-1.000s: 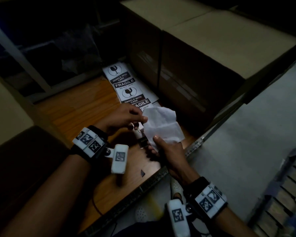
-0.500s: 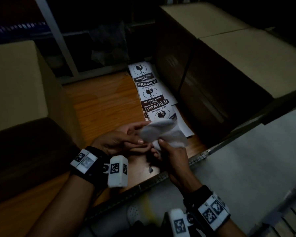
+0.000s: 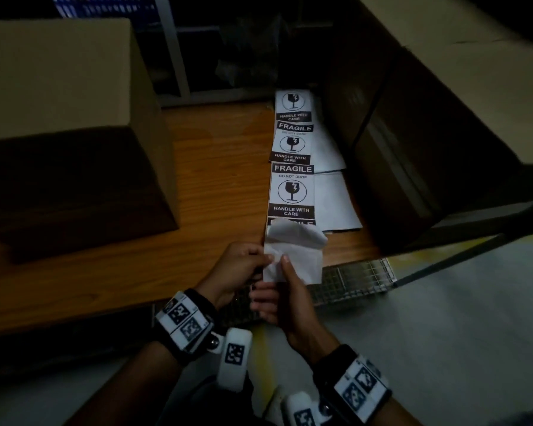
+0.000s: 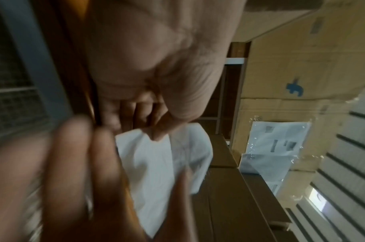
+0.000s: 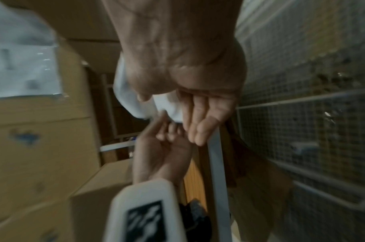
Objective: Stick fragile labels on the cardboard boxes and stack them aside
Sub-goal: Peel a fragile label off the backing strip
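Both hands hold one white label sheet (image 3: 302, 259) just above the wooden table's front edge, its top curling over with the blank side up. My left hand (image 3: 243, 265) pinches its left edge; my right hand (image 3: 285, 290) grips it from below, thumb on top. The same label (image 4: 156, 163) shows between blurred fingers in the left wrist view, and the right wrist view catches the label (image 5: 165, 104) under my palm. A strip of printed FRAGILE labels (image 3: 292, 167) lies on the table behind. One cardboard box (image 3: 59, 118) stands at the left, and more cardboard boxes (image 3: 443, 103) at the right.
The wooden table (image 3: 213, 167) runs between the boxes. A wire mesh panel (image 3: 351, 278) sits at its front right edge, with grey floor (image 3: 443, 333) beyond. Blank backing sheets (image 3: 333, 198) lie beside the strip. A metal shelf post (image 3: 170, 47) stands behind.
The head view has swung left and down, bringing the left box into sight. The hands have drawn nearer the table's front edge, and the sheet has curled over at its top.
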`<state>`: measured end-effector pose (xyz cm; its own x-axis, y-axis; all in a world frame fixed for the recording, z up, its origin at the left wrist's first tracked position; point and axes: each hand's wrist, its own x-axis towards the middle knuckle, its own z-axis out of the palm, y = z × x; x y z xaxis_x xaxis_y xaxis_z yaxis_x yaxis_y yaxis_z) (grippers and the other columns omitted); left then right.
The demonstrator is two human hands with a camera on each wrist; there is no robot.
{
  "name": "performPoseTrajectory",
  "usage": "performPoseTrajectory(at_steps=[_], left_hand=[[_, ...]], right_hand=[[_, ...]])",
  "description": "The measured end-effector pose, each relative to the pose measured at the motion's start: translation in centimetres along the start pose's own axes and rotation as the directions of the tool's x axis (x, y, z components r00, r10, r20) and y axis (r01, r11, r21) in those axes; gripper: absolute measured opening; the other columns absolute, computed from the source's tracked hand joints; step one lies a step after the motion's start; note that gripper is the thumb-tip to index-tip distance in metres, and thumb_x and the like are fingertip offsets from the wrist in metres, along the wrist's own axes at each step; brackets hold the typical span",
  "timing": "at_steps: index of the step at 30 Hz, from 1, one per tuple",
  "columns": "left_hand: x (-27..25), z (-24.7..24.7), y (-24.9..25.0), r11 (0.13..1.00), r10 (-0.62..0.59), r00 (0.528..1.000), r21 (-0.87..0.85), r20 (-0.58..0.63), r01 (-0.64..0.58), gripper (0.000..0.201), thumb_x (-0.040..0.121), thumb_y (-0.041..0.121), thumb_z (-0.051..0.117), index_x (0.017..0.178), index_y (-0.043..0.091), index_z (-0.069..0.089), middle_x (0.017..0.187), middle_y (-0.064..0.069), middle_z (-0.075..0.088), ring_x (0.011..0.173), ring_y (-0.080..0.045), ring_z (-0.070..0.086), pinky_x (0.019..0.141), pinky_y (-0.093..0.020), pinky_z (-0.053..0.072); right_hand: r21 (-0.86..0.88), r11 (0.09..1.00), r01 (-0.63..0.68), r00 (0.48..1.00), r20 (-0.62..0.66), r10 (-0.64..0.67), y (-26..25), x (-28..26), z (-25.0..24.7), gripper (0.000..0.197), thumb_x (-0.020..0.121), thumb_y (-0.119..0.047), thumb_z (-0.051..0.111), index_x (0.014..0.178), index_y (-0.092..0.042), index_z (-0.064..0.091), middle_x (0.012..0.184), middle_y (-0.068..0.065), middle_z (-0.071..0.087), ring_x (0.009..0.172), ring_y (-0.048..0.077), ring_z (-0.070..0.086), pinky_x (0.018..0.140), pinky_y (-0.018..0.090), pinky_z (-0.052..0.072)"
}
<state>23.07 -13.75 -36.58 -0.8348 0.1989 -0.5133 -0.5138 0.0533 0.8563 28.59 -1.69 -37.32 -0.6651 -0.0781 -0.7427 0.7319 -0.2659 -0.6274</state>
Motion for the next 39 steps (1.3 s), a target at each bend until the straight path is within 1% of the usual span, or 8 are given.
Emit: performPoseTrajectory(at_steps=[3, 5, 7, 8, 13, 20, 25, 39], left_hand=[[0.0, -0.6, 0.1, 0.999, 0.024, 0.991, 0.035, -0.128, -0.020, 0.014, 0.092, 0.005, 0.061, 0.084, -0.001, 0.069, 0.073, -0.012, 0.072, 0.061, -0.018, 0.067, 0.053, -0.024, 0.051], [0.1, -1.3, 0.3, 0.992, 0.073, 0.984, 0.117, -0.162, -0.054, 0.016, 0.091, 0.006, 0.061, 0.078, 0.004, 0.070, 0.069, -0.008, 0.071, 0.060, -0.017, 0.065, 0.053, -0.024, 0.050], [0.3, -2.1, 0.5, 0.974, 0.119, 0.973, 0.213, -0.198, -0.076, 0.020, 0.088, 0.007, 0.063, 0.069, 0.010, 0.068, 0.065, -0.008, 0.068, 0.061, -0.020, 0.063, 0.056, -0.028, 0.049], [0.4, -2.5, 0.6, 0.967, 0.124, 0.970, 0.244, -0.209, -0.071, 0.022, 0.087, 0.007, 0.063, 0.066, 0.010, 0.066, 0.064, -0.010, 0.065, 0.061, -0.022, 0.062, 0.057, -0.030, 0.049], [0.3, -4.5, -0.2, 0.973, 0.082, 0.977, 0.227, -0.199, -0.035, 0.024, 0.087, 0.005, 0.064, 0.064, 0.009, 0.059, 0.059, -0.008, 0.056, 0.049, -0.019, 0.057, 0.054, -0.036, 0.051], [-1.2, -7.0, -1.2, 0.811, 0.310, 0.919, 0.573, -0.244, -0.122, 0.027, 0.081, 0.023, 0.077, 0.099, 0.023, 0.058, 0.090, 0.004, 0.063, 0.081, -0.015, 0.061, 0.065, -0.028, 0.046], [-1.8, -7.5, -4.2, 0.165, 0.709, 0.671, 0.874, 0.218, -0.458, 0.031, 0.092, 0.031, 0.059, 0.111, 0.009, 0.066, 0.117, -0.009, 0.063, 0.110, -0.023, 0.054, 0.091, -0.037, 0.048], [-1.3, -8.5, -7.4, -0.105, 0.589, 0.699, 0.896, 0.405, -0.431, 0.067, 0.071, 0.035, 0.082, 0.127, 0.004, 0.060, 0.126, -0.014, 0.062, 0.119, -0.030, 0.055, 0.101, -0.043, 0.045]], right_hand=[[-0.199, 0.950, 0.241, 0.966, -0.046, -0.255, -0.3, -3.1, -2.1, 0.069, 0.082, -0.069, 0.050, 0.077, -0.003, 0.069, 0.068, 0.014, 0.069, 0.055, 0.021, 0.062, 0.055, 0.025, 0.046], [-0.496, 0.635, 0.592, 0.713, -0.046, -0.700, -2.2, -3.8, -3.3, 0.054, 0.083, -0.063, 0.061, 0.075, -0.010, 0.068, 0.067, 0.004, 0.068, 0.061, 0.013, 0.063, 0.060, 0.030, 0.048], [-0.773, 0.196, 0.604, 0.448, 0.125, -0.885, -5.2, -2.8, -3.0, 0.043, 0.081, -0.061, 0.063, 0.094, -0.020, 0.067, 0.088, -0.003, 0.067, 0.083, 0.011, 0.061, 0.070, 0.032, 0.049], [-0.843, 0.039, 0.537, 0.422, 0.228, -0.878, -6.8, -1.8, -2.3, 0.051, 0.079, -0.061, 0.063, 0.109, -0.020, 0.064, 0.102, 0.000, 0.064, 0.094, 0.014, 0.057, 0.076, 0.033, 0.048], [-0.883, -0.005, 0.470, 0.694, 0.373, -0.616, -8.9, 4.1, 1.6, 0.066, 0.073, -0.048, 0.080, 0.127, -0.017, 0.057, 0.117, 0.007, 0.066, 0.106, 0.024, 0.061, 0.086, 0.037, 0.052], [-0.848, 0.018, 0.529, 0.629, 0.377, -0.680, -5.0, 7.5, 2.1, 0.028, 0.089, -0.037, 0.062, 0.080, -0.011, 0.063, 0.069, 0.010, 0.064, 0.067, 0.029, 0.060, 0.060, 0.041, 0.047], [-0.811, 0.040, 0.583, 0.587, 0.386, -0.712, -4.5, 7.6, 2.3, 0.037, 0.087, -0.039, 0.059, 0.066, -0.009, 0.055, 0.055, 0.006, 0.052, 0.052, 0.024, 0.049, 0.051, 0.035, 0.036], [-0.802, 0.341, 0.490, 0.840, 0.329, -0.432, -8.0, 8.8, 2.3, 0.046, 0.083, -0.030, 0.076, 0.060, 0.006, 0.059, 0.055, 0.022, 0.054, 0.051, 0.018, 0.046, 0.050, 0.037, 0.038]])
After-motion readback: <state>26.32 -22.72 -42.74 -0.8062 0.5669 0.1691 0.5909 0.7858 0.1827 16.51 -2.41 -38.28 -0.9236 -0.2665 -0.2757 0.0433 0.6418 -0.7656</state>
